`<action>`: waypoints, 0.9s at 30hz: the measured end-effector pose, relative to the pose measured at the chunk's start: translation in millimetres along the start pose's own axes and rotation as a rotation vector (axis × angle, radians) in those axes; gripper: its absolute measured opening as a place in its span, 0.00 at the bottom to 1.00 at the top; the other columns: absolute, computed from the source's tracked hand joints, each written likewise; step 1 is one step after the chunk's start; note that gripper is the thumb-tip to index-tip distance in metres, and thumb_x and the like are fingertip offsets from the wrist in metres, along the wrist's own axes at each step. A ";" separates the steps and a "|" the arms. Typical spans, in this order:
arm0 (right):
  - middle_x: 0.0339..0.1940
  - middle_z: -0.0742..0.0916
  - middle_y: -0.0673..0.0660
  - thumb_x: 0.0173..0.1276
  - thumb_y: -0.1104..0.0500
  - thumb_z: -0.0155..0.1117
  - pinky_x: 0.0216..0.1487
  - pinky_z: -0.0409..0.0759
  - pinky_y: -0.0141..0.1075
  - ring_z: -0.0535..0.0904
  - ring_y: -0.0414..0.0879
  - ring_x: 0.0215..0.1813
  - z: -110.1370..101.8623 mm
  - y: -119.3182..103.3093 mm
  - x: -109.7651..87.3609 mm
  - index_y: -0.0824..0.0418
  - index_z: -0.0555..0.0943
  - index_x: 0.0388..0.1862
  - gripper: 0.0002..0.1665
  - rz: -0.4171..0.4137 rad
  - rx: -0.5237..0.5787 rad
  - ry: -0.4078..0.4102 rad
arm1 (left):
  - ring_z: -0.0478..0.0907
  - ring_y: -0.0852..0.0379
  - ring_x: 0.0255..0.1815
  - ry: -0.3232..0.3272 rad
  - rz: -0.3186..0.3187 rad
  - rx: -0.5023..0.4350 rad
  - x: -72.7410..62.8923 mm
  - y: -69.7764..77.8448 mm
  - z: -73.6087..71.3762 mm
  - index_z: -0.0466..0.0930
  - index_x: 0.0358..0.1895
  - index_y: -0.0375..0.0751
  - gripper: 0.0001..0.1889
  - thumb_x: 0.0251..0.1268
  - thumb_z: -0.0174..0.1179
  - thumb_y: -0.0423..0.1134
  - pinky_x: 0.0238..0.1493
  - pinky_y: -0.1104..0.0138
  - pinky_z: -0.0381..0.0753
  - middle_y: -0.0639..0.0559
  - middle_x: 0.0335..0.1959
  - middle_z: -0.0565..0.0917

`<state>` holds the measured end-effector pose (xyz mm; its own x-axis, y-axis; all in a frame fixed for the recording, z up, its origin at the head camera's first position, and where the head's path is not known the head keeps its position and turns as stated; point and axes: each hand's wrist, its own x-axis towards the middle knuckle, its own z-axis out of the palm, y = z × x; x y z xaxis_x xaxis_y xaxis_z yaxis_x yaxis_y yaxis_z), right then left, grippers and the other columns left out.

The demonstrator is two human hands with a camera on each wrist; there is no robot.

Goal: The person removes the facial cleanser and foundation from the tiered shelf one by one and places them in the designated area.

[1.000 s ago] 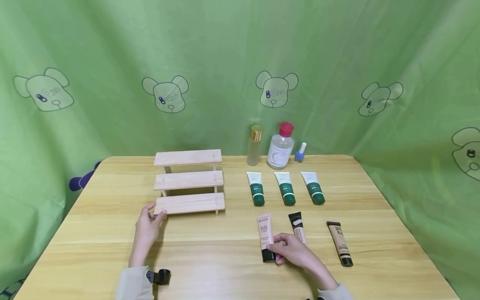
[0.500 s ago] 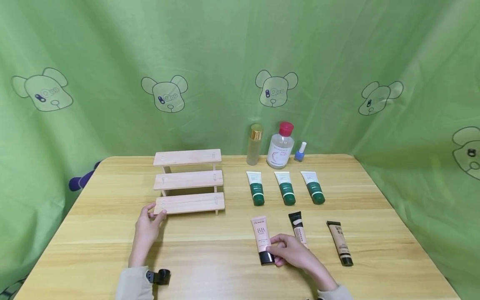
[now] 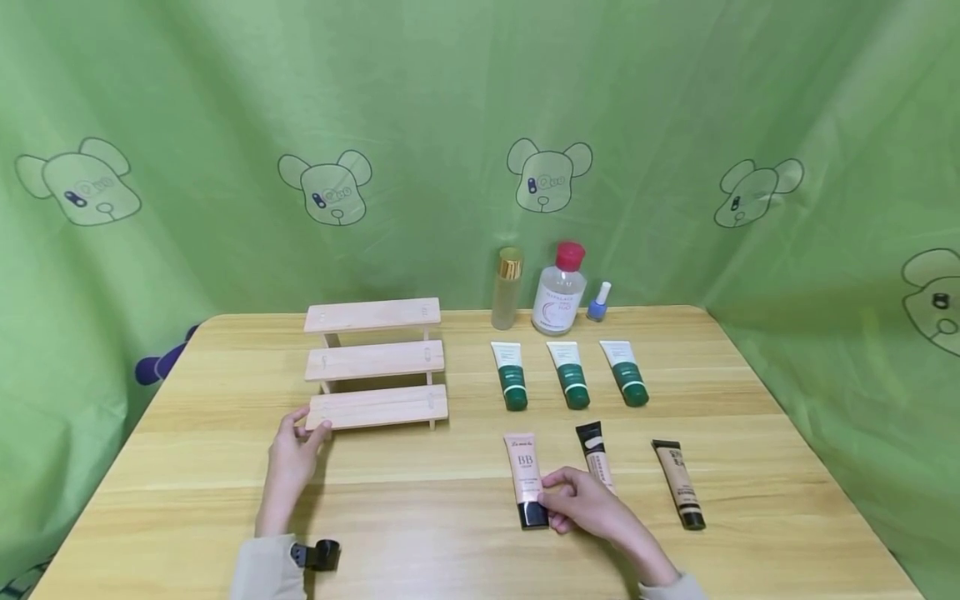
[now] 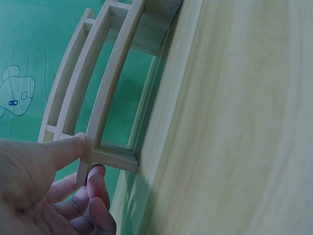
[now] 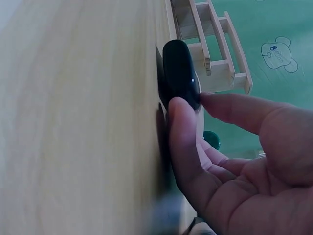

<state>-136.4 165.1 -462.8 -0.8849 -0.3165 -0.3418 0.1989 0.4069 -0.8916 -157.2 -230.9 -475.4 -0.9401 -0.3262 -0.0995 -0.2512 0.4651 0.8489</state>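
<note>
My left hand [image 3: 292, 462] pinches the left front corner of a three-tier wooden display stand [image 3: 378, 407]. In the left wrist view, the thumb lies on the lowest board [image 4: 105, 103] and a finger is under it. At the front middle, my right hand [image 3: 588, 500] pinches a pink BB cream tube [image 3: 525, 467] near its black cap. The right wrist view shows thumb and index finger at that black cap [image 5: 178, 66], low over the wood. Just behind the right hand lies a black-topped tube [image 3: 595, 450], its lower end hidden by the hand.
A beige tube [image 3: 679, 483] lies at the right. Green-and-white tubes [image 3: 567, 375] form a row farther back. Behind them stand a gold-capped bottle [image 3: 506, 292], a red-capped bottle [image 3: 559, 300] and blue nail polish [image 3: 597, 307]. A green curtain [image 3: 435, 225] hangs behind the table [image 3: 420, 533].
The pink BB cream tube has shifted a little left and towards me in the right hand's pinch. The left hand keeps its grip on the stand.
</note>
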 end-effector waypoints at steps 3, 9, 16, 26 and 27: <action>0.23 0.81 0.58 0.64 0.65 0.62 0.27 0.80 0.33 0.78 0.43 0.24 -1.6 -3.1 -3.2 0.79 0.71 0.47 0.19 -0.030 -0.051 0.051 | 0.76 0.47 0.36 0.000 0.000 0.000 -0.1 -0.5 0.1 0.57 0.68 0.28 0.30 0.71 0.54 0.42 0.31 0.67 0.73 0.29 0.47 0.75; 0.27 0.81 0.55 0.61 0.65 0.65 0.27 0.78 0.33 0.77 0.45 0.28 -7.6 -15.1 -10.8 0.72 0.77 0.45 0.16 -0.068 -0.180 0.234 | 0.77 0.46 0.36 0.004 0.002 -0.001 -0.2 -1.1 -0.3 0.57 0.68 0.28 0.30 0.70 0.54 0.42 0.31 0.67 0.73 0.30 0.47 0.75; 0.30 0.83 0.52 0.58 0.70 0.67 0.37 0.78 0.28 0.77 0.39 0.33 -19.3 -18.6 -17.9 0.67 0.80 0.41 0.11 -0.240 -0.335 0.413 | 0.78 0.45 0.37 0.007 0.003 0.000 -0.4 -2.6 -0.8 0.57 0.68 0.27 0.30 0.70 0.54 0.42 0.33 0.67 0.74 0.31 0.45 0.76; 0.32 0.86 0.54 0.56 0.72 0.67 0.34 0.81 0.29 0.77 0.32 0.34 -62.0 5.1 -37.5 0.66 0.84 0.36 0.09 -0.451 -0.575 0.580 | 0.78 0.45 0.37 -0.043 0.022 0.059 -1.2 -3.1 -2.6 0.55 0.69 0.27 0.31 0.71 0.53 0.42 0.35 0.63 0.76 0.31 0.44 0.78; 0.33 0.86 0.56 0.57 0.72 0.66 0.33 0.81 0.30 0.78 0.33 0.34 -68.8 7.7 -41.2 0.67 0.84 0.37 0.08 -0.451 -0.600 0.586 | 0.77 0.45 0.38 -0.070 0.027 0.080 -2.6 -2.4 -3.9 0.53 0.69 0.27 0.32 0.71 0.52 0.42 0.35 0.61 0.76 0.32 0.44 0.78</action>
<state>-127.4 240.2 -435.1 -0.9281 -0.1374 0.3459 -0.3183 0.7748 -0.5462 -153.2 -234.4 -475.2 -0.9599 -0.2556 -0.1153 -0.2403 0.5379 0.8081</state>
